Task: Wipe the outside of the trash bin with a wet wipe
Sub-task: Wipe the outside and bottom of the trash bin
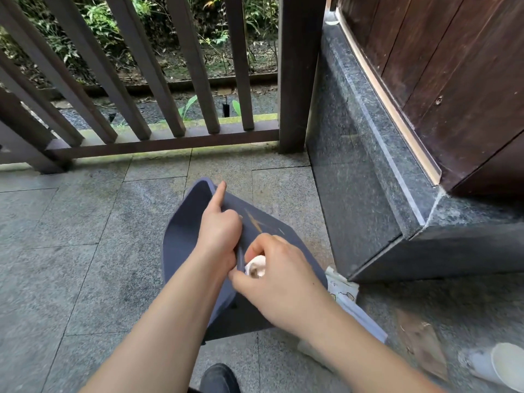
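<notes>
While we crouch over the grey stone floor (85, 251), the dark toe of a shoe (219, 377) shows nearest us at the bottom edge, and just beyond it our two bare forearms reach forward to the dark blue plastic trash bin (181, 236), which lies tipped on the floor straight ahead of us, its long axis running away from us toward the railing, its open mouth at the far end and its base nearest our feet. Our right hand (280, 282) is the nearer one; it is curled tight around a small crumpled white wet wipe (255, 266) and presses it against the upturned outer wall of the bin, close to the rim edge. Our left hand (219, 228), slightly farther along, clamps that same rim, with the fingers folded over it and the index finger stretched out along the edge toward the mouth. We judge the next stroke should travel away from us, along the long axis, because a streak of tan, yellowish marks (259, 224) lies on the wall just beyond the wipe; elsewhere the plastic looks matte and smooth. To the right, partly hidden by our right arm, a pale packet (344, 290) lies on the floor. Farther off stand the dark wooden railing (158, 80) and the polished stone step (368, 180).
</notes>
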